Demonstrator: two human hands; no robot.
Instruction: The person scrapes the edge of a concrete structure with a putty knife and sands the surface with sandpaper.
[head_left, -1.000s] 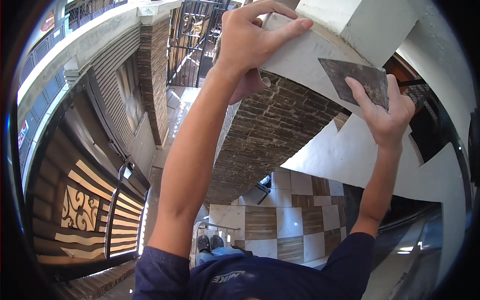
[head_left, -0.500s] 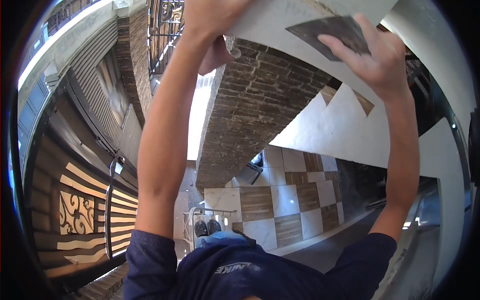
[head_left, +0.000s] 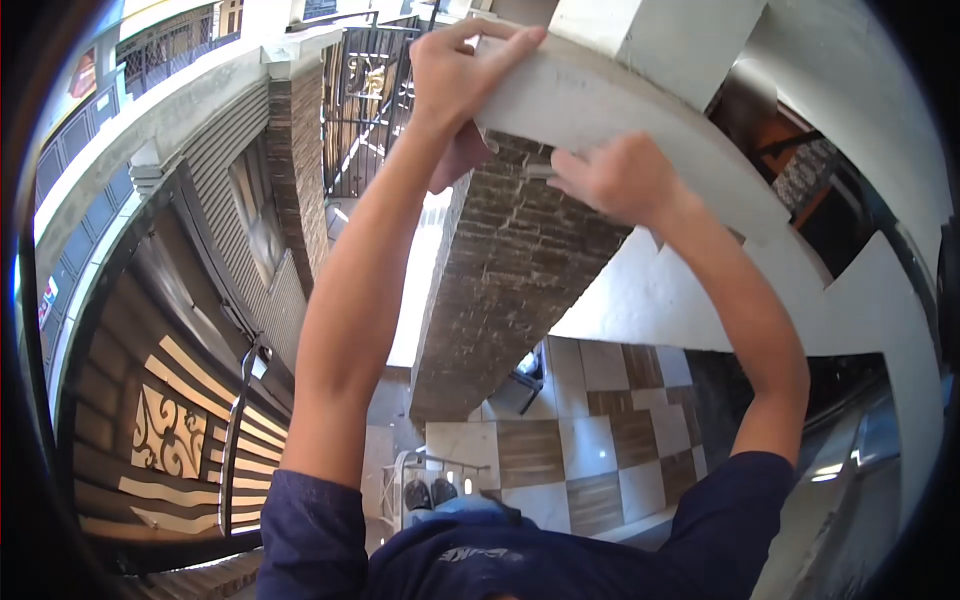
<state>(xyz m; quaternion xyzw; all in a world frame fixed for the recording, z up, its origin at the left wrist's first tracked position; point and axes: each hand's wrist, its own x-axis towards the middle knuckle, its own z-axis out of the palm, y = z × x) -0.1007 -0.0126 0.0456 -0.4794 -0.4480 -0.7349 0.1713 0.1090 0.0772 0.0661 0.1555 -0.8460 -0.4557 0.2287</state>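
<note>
My left hand (head_left: 455, 78) is at the top of a white plastered beam (head_left: 600, 92), its thumb stretched along the surface and its fingers curled at the corner. A curled pinkish-brown sheet (head_left: 463, 160) that looks like sandpaper hangs below that palm; the part in the grip is hidden. My right hand (head_left: 632, 180), blurred by motion, is closed at the beam's lower edge. From its fingertips a flat scraper (head_left: 540, 172) sticks out to the left, seen nearly edge-on over the stone wall.
A stone-clad wall (head_left: 510, 270) drops below the beam to a checkered tile floor (head_left: 590, 445). My feet (head_left: 430, 493) are on a white metal-framed stand (head_left: 402, 470). Left are a dark metal gate (head_left: 170, 430) and a corrugated panel (head_left: 215, 150).
My right hand has swung left and down with the scraper, which has turned from flat to nearly edge-on. The view has shifted, showing more of the left hand and beam.
</note>
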